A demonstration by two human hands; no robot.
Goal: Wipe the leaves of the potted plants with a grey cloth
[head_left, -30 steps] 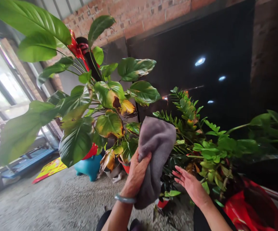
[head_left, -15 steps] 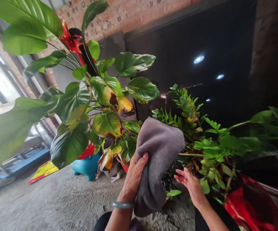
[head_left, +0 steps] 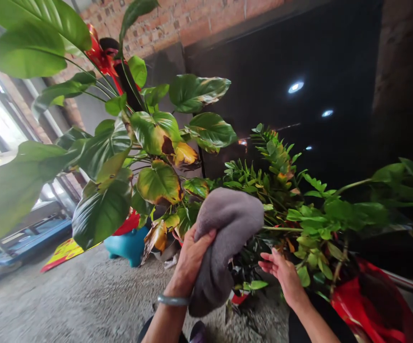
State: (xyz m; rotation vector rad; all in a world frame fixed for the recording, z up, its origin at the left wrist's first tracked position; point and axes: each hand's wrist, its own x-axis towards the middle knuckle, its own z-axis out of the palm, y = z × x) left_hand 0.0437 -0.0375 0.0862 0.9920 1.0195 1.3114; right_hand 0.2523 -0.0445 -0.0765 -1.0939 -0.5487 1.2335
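Beside a red-potted ZZ plant (head_left: 308, 221) — left hand (head_left: 191, 257) grips a grey cloth (head_left: 224, 238), right hand (head_left: 281, 275) open.

Head-mounted camera, facing forward and down, close above left hand (head_left: 190, 261) and right hand (head_left: 281, 276) (only view).

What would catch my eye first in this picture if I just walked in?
Broad green leaves with yellowing patches on a big plant fill the left side. At bottom centre, the left hand clutches a bunched grey cloth, while the open right hand sits beside leafy stems. A glossy black panel dominates the upper right.
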